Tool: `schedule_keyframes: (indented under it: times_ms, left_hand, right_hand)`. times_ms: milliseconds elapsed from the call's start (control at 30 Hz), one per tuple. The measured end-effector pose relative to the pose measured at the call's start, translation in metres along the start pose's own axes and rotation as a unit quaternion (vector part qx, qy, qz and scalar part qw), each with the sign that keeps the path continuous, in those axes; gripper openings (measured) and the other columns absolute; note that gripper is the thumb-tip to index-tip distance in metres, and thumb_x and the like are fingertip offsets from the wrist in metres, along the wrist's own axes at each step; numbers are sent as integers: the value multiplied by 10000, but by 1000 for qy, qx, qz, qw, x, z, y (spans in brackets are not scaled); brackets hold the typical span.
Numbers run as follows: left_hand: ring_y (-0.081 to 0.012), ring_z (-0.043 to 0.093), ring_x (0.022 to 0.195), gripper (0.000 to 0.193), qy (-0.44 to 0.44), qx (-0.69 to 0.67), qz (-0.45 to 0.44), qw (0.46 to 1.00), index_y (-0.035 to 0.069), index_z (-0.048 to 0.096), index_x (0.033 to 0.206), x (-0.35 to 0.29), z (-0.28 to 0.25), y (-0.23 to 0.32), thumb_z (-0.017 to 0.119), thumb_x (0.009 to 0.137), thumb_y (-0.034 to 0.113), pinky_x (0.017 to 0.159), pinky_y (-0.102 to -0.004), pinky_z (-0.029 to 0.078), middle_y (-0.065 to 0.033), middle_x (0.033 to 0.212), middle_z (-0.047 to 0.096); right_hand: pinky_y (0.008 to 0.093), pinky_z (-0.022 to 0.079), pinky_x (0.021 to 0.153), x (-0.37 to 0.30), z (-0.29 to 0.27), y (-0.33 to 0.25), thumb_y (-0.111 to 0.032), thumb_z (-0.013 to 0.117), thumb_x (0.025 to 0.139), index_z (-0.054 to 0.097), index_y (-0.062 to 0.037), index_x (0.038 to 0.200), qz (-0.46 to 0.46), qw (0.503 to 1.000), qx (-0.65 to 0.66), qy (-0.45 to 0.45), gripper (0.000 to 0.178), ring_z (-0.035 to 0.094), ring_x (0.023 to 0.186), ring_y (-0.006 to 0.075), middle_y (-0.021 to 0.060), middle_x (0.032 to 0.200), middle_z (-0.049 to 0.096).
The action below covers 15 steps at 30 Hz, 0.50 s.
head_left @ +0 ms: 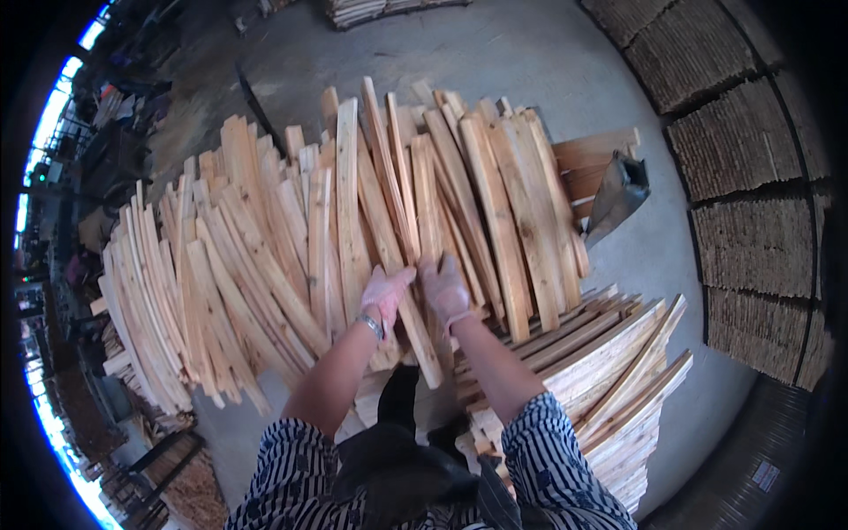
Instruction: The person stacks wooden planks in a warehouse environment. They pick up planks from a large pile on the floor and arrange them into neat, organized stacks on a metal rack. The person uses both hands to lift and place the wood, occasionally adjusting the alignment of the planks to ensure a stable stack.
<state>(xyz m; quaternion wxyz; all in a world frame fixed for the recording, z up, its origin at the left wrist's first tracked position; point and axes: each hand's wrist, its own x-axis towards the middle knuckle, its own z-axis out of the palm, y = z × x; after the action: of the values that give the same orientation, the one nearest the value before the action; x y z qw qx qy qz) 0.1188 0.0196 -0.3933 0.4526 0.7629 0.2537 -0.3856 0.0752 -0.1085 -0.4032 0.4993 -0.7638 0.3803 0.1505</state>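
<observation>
head view: left hand (385,296) in a pale glove, fingers curled around the near edge of a long wooden slat (395,265), a metal band at the wrist; right hand (444,290) gloved too, fingers closed over the same slat just beside the left; slat lying slantwise atop a big heap of curved boards (265,274), fanned out across the concrete floor (530,62); neat stack of flat boards (601,353) to the right, under the right forearm; striped sleeves (556,442) at the lower edge; dark sack (618,196) leaning beyond the heap; walls of stacked timber (751,177) far right
</observation>
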Motion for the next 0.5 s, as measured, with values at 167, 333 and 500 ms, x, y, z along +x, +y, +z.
schedule_keyframes:
  times_ms: [167, 333, 500]
  left_hand:
    - [-284, 516, 1249, 905, -32, -88, 18, 995, 12, 163, 1536, -24, 19, 15, 666, 891, 397, 1050, -372, 398, -210, 1381, 521]
    - [-230, 537, 1209, 1008, -122, -153, 60, 979, 17, 46, 1574, -33, -31, 27, 737, 878, 249, 1040, -371, 412, -149, 1346, 553]
    - [-221, 562, 1139, 846, -44, -233, 112, 965, 41, 228, 1530, -28, -28, 13, 729, 873, 220, 981, -351, 449, -128, 1296, 578]
  right_hand:
    - [447, 372, 1108, 15, -7, -5, -630, 553, 907, 319, 55, 1487, 49, 999, -7, 11, 927, 431, 1359, 446, 354, 1414, 460]
    - [413, 406, 1058, -9, -20, -28, -674, 573, 875, 290, 60, 1491, 52, 989, 82, -114, 999, 542, 1269, 412, 315, 1309, 575]
    - [410, 421, 1033, -8, 7, -44, -716, 599, 829, 206, 72, 1514, 58, 993, 74, -76, 1115, 569, 1240, 387, 307, 1302, 583]
